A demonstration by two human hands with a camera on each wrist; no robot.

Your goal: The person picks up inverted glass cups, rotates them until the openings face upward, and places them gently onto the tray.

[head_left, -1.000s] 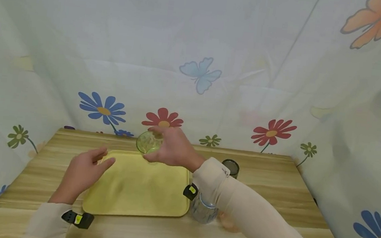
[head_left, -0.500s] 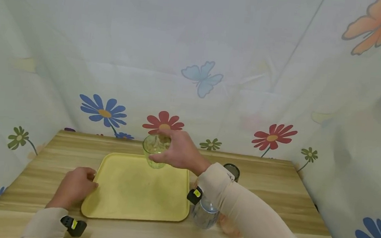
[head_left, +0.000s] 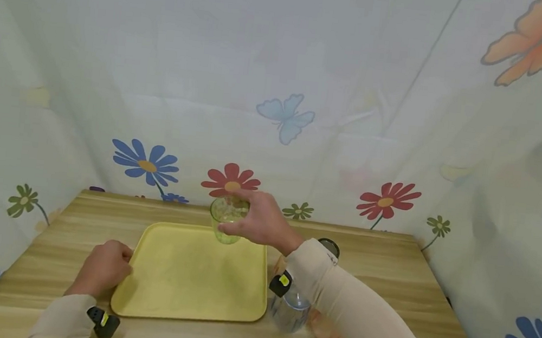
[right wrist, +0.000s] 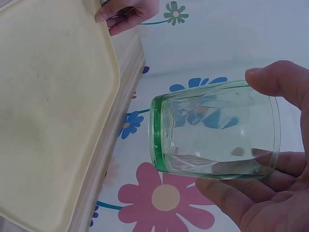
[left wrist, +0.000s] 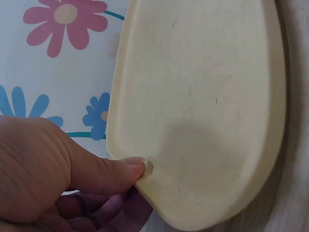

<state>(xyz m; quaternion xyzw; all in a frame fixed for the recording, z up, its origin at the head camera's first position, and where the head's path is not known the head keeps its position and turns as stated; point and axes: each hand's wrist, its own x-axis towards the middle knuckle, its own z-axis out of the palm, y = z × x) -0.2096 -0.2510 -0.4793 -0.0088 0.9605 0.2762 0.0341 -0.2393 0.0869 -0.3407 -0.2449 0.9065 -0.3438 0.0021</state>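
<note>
A clear green glass (head_left: 227, 220) is held in my right hand (head_left: 266, 220) over the back right part of the yellow tray (head_left: 192, 275). In the right wrist view the thumb lies on one side of the glass (right wrist: 212, 130) and the fingers on the other, close to its rim. My left hand (head_left: 103, 268) grips the tray's left edge. In the left wrist view its thumb presses on top of the tray rim (left wrist: 118, 96), with the other fingers curled below. Nothing lies on the tray.
Right of the tray stand a bluish clear glass (head_left: 289, 312), a pinkish-orange glass (head_left: 325, 329) and a dark glass (head_left: 329, 246), partly covered by the right sleeve (head_left: 360, 308). A flower-printed cloth (head_left: 199, 102) encloses the wooden table (head_left: 388, 278).
My left hand has come down onto the tray's left edge and taken hold of it. The right hand has shifted slightly right with the green glass, which has turned more upright.
</note>
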